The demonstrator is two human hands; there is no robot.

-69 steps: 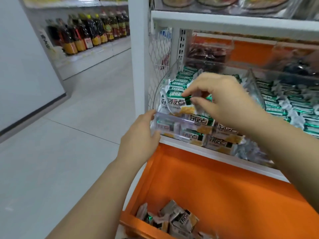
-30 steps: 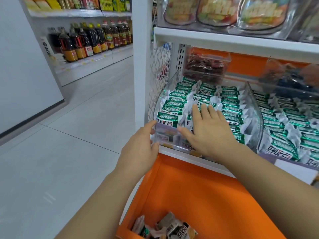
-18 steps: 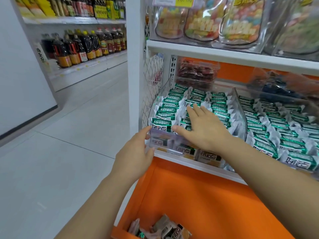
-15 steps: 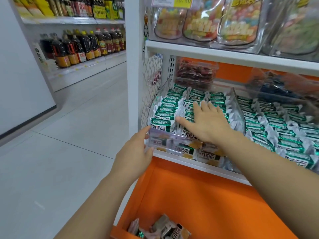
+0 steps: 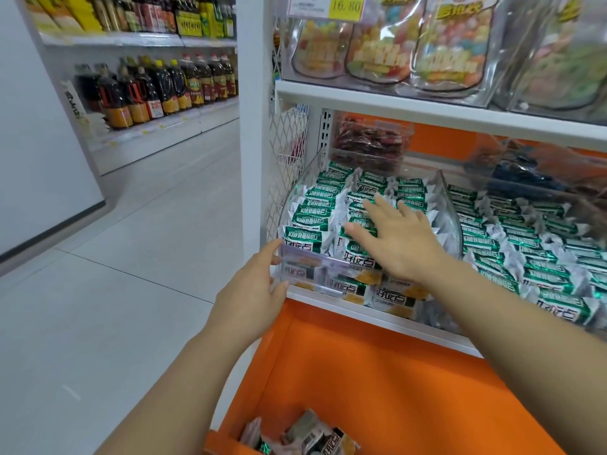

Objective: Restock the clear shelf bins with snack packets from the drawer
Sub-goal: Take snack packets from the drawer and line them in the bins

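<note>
Two bins on white shelf [image 5: 377,315]: clear bin [image 5: 295,195] at left, neighbouring bin [image 5: 525,244] just to its right, both packed full.
Snack packets [image 5: 312,221]: green-and-white, in tight rows inside clear bin; more visible through its front wall.
Left hand [image 5: 253,300]: fingers straight, laid against front left corner of clear bin, thumb at top edge; gripping nothing.
Right hand [image 5: 400,244]: flat, fingers spread, palm down on middle rows of snack packets; nothing pinched.
Drawer [image 5: 377,389]: orange, standing open below shelf; loose packets [image 5: 308,438] at near left corner.
Above: candy pouches [image 5: 377,44], yellow price tag [image 5: 345,6].
Across aisle: bottles [image 5: 157,90].
</note>
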